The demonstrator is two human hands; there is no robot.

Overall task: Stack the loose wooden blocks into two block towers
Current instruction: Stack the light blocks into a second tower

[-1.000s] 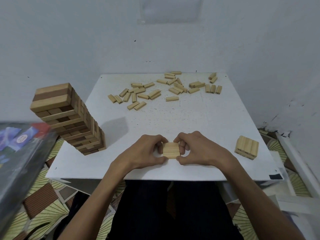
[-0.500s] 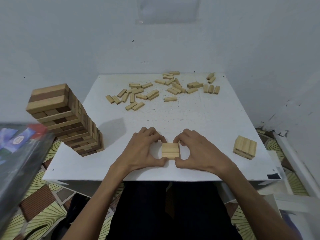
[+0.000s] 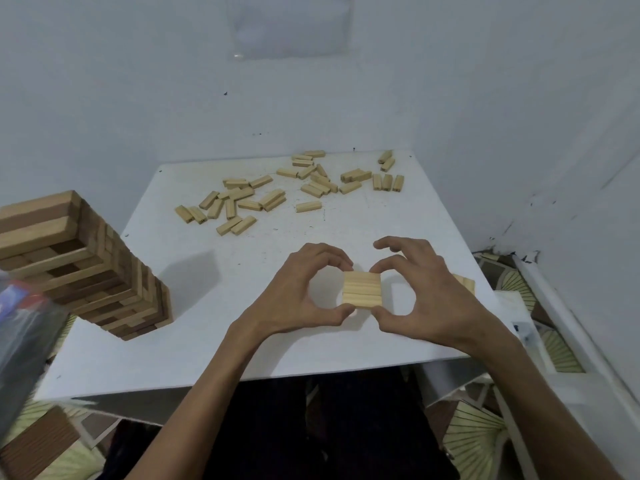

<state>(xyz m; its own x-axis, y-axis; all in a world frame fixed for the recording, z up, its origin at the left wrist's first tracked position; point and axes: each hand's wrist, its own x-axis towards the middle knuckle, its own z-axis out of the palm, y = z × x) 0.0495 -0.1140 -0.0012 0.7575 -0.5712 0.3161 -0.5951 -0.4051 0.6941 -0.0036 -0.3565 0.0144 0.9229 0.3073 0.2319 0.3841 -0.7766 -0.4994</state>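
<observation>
The block layer (image 3: 362, 294) shifts right, nearer the small stack (image 3: 465, 284) on the table (image 3: 242, 341), as left hand (image 3: 301, 289) and right hand (image 3: 426, 296) pinch its ends between thumb and fingers (image 3: 327, 251).

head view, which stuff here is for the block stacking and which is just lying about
For the job: block layer, pinched by left hand and right hand; loose blocks; tower; small stack.
Lying about: plastic pack; floor mats; wall sheet.
</observation>
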